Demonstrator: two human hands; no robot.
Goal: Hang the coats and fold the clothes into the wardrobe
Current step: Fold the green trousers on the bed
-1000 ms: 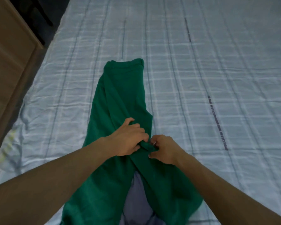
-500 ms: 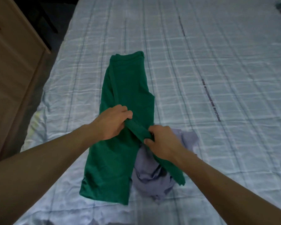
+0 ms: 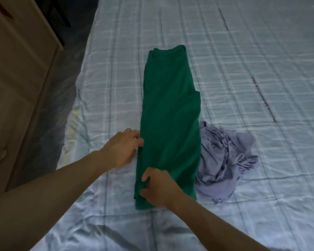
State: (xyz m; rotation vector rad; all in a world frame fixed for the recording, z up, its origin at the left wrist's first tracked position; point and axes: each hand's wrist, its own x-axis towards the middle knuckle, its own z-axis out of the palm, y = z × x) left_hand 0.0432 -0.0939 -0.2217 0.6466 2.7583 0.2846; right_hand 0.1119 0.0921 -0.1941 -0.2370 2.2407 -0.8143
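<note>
Brown wood first: looking at a cabinet side (image 3: 16, 78) filling the far left, beside the bed. Sliding right, seeing a pale blue checked sheet (image 3: 243, 69) covering the whole bed, kinda wrinkly near the front edge. Next, spotting the left hand (image 3: 122, 148) lying low on the sheet, fingertips touching the left edge of the green garment (image 3: 169, 115). Honestly not managing to tell if pinching or just pressing there, too blurry. Looking at the green garment itself lying flat in the middle of the sheet, folded into a long narrow strip pointing away from the camera, a hemmed band at the far end. Catching the right hand (image 3: 158, 187) on the near left corner of that strip, thumb and curled fingers pinching a bit of the green fabric. Further right, seeing a crumpled lavender garment (image 3: 225, 160) heaped on the sheet, touching the green strip's right edge near the bottom half.
</note>
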